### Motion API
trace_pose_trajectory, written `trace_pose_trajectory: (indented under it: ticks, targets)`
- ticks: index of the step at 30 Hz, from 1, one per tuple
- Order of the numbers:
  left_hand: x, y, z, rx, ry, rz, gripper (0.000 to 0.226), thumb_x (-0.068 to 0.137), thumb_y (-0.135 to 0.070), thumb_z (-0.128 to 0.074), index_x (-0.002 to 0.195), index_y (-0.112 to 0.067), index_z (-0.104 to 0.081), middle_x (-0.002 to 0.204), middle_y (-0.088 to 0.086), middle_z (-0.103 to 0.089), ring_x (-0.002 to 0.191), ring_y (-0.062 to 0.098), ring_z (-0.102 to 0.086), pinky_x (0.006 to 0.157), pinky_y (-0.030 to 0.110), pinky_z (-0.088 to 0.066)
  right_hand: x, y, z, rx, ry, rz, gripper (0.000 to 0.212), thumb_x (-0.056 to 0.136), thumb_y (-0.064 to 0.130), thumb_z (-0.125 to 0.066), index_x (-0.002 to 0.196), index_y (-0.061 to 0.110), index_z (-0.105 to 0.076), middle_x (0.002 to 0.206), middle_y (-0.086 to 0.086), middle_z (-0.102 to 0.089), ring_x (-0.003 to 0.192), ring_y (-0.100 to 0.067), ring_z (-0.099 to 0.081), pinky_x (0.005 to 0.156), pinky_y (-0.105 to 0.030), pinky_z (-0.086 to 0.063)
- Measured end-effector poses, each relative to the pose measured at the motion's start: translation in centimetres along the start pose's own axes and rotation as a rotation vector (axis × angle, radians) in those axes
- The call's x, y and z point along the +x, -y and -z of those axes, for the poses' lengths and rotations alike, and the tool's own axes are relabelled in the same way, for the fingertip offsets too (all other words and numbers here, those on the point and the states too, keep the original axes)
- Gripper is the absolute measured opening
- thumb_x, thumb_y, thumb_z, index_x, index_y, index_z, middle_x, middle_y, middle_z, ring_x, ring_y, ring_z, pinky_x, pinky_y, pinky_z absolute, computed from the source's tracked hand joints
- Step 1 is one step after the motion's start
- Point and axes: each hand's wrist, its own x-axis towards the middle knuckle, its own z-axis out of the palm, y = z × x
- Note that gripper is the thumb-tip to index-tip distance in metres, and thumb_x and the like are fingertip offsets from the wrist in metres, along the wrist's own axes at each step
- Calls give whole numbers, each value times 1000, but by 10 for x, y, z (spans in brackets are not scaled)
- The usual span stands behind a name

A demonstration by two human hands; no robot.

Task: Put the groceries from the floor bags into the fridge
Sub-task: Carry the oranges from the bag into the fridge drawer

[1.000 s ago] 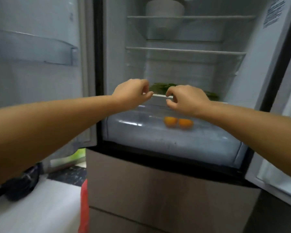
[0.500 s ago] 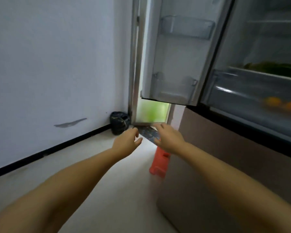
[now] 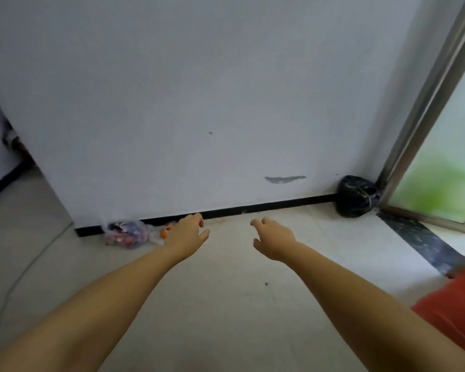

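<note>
Grocery bags (image 3: pixel 126 234): clear plastic, on floor (image 3: pixel 226 291) against wall (image 3: pixel 172 89) baseboard, at 10 o'clock from view centre-bottom; reddish and dark contents, blurred. Orange item (image 3: pixel 164 232) just beside, at bags' 3 o'clock, partly behind left hand (image 3: pixel 186 234). Left hand outstretched, fingers relaxed, slightly spread, holding nothing. Right hand (image 3: pixel 273 238) alongside at 3 o'clock, fingers loosely curled, apart, empty. Black bag (image 3: pixel 356 197) in corner at 2 o'clock, beside metal door frame (image 3: pixel 424 108). Red object (image 3: pixel 457 312) at 4 o'clock edge.
</note>
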Motion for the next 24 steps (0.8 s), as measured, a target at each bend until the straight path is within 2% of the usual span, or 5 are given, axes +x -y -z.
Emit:
trace_pose_trajectory:
  ticks: [8, 13, 17, 21, 24]
  targets:
    - [37, 128, 13, -102, 8, 232, 16, 89, -24, -53, 99, -12, -54, 101, 10, -62, 95, 29, -59, 76, 34, -44, 131, 85, -34, -60, 127, 137, 49, 96, 29, -46, 141, 17, -33, 141, -9, -41, 120, -28, -49, 90, -38, -46]
    - [114, 182, 16, -97, 3, 301, 13, 90, -28, -51, 83, -17, -48, 85, 4, -56, 80, 26, -58, 68, 37, -46, 235, 105, -49, -77, 193, 178, 49, 96, 29, -45, 142, 18, -33, 141, -9, -41, 121, -28, -49, 92, -38, -46]
    - [176, 222, 23, -138, -8, 362, 18, 90, -30, -54, 90, -13, -56, 92, 10, -62, 86, 28, -61, 75, 43, -52, 316, 125, -55, -76, 279, 216, 49, 95, 32, -46, 141, 19, -34, 139, -10, -44, 116, -29, -53, 92, -40, -49]
    - [222, 262, 27, -187, 7, 435, 19, 92, -30, -55, 84, -14, -49, 83, 6, -57, 82, 26, -60, 69, 32, -45, 389, 157, -51, -90, 335, 276, 50, 95, 30, -46, 142, 20, -33, 141, -9, -41, 116, -29, -54, 92, -39, -47]
    - [254, 301, 31, -198, 19, 478, 19, 92, -29, -54, 94, -10, -56, 94, 9, -62, 91, 28, -62, 75, 35, -46, 444, 189, -50, -73, 342, 337, 48, 95, 26, -45, 141, 18, -34, 137, -11, -43, 115, -30, -54, 88, -37, -45]
